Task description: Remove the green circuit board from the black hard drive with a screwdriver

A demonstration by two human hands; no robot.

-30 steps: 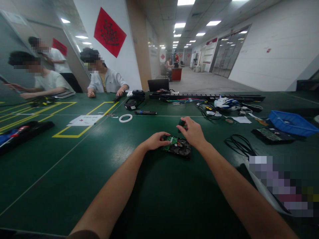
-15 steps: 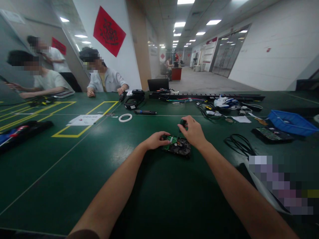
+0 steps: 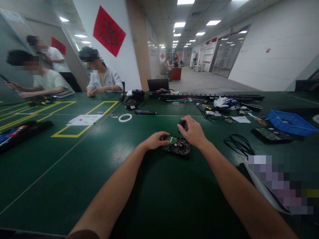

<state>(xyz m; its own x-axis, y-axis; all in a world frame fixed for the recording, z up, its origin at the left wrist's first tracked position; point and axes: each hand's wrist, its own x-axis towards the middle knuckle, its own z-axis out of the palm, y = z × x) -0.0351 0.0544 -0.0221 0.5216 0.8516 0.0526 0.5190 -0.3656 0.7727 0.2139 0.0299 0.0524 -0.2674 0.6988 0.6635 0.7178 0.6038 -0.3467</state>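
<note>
A black hard drive (image 3: pixel 179 147) with a green circuit board showing lies on the green table (image 3: pixel 104 156) in front of me. My left hand (image 3: pixel 156 140) grips its left end, fingers curled onto the board. My right hand (image 3: pixel 192 131) hovers over the drive's far right corner, pinched shut on a small dark tool (image 3: pixel 182 124) that stands upright; its tip is hidden behind my fingers.
A coil of black cable (image 3: pixel 238 143) lies to the right, then a second drive (image 3: pixel 271 134) and a blue tray (image 3: pixel 289 122). A white tape ring (image 3: pixel 125 117), a paper sheet (image 3: pixel 84 119) and a yellow-marked rectangle are at the left. A person (image 3: pixel 103 79) sits at the far side.
My hands have hardly moved; the right hand shifted slightly on the tool. The person across the table drew both hands together in front of the body.
</note>
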